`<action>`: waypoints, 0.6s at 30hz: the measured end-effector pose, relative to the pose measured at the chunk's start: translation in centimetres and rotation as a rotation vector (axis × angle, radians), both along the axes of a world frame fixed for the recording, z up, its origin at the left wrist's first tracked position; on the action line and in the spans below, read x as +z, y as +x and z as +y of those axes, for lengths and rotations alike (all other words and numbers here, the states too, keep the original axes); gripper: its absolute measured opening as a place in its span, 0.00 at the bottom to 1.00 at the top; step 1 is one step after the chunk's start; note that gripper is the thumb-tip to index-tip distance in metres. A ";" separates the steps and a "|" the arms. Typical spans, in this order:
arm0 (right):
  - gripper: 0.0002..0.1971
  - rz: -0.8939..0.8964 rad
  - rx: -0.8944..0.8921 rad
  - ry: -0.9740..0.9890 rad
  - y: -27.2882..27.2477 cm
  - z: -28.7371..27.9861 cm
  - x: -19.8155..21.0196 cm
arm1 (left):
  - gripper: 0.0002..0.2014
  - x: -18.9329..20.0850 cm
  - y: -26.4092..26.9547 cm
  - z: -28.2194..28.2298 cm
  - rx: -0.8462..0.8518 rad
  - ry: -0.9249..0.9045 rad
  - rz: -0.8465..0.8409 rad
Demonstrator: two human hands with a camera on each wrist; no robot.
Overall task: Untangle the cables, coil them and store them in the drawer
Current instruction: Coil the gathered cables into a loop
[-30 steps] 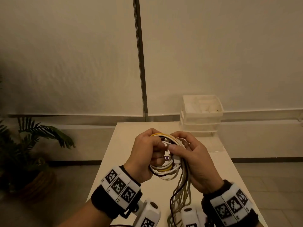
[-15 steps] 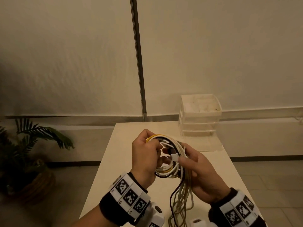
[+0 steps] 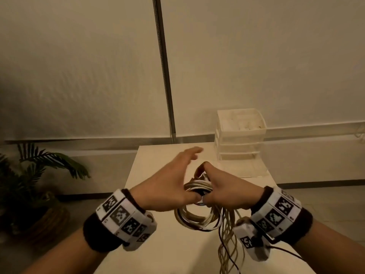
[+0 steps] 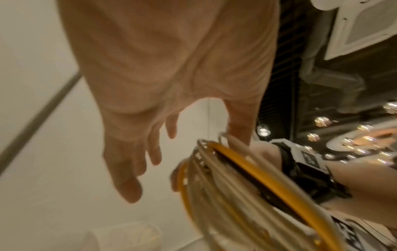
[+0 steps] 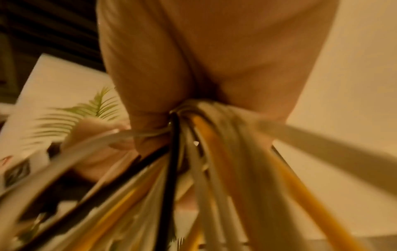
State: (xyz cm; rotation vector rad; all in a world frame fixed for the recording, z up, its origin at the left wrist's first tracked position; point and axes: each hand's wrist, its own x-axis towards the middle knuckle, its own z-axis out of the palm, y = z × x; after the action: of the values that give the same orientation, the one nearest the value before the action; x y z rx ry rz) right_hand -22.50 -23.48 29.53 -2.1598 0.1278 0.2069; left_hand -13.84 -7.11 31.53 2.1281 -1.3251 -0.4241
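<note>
Desk [image 3: 158,244], pale; drawer unit [image 3: 240,135] at its far end; potted plant [image 3: 45,167] left of desk. Above desk: right hand [image 3: 225,191] gripping cable bundle [image 3: 199,218]; left hand [image 3: 167,184] spread, fingers straight.

Cables [image 3: 199,220], lower centre of head view: mostly white/cream, w/ one orange-yellow strand [image 4: 253,171] and a black one [image 5: 171,152]. Wristbands [image 3: 126,214] at lower left & lower right: black bands w/ white blocks carrying black-and-white square marker patterns. Drawer unit [image 3: 240,135], right of centre: translucent white. Table [image 3: 158,244]: plain cream. Plant [image 3: 49,161], left edge: dark green fronds. Wall: off-white w/ a grey vertical strip [image 3: 164,66].
</note>
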 end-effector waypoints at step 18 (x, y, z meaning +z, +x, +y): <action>0.20 -0.209 -0.118 0.390 0.6 1.3 0.3 | 0.40 -3.8 -1.4 -1.9 0.001 -0.108 -0.910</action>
State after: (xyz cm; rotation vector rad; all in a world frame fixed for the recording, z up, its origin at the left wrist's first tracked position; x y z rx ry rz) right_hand -21.90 -22.17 29.85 -1.7660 0.0856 -0.0603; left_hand -15.19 -9.01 27.69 2.2991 -1.7394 0.6971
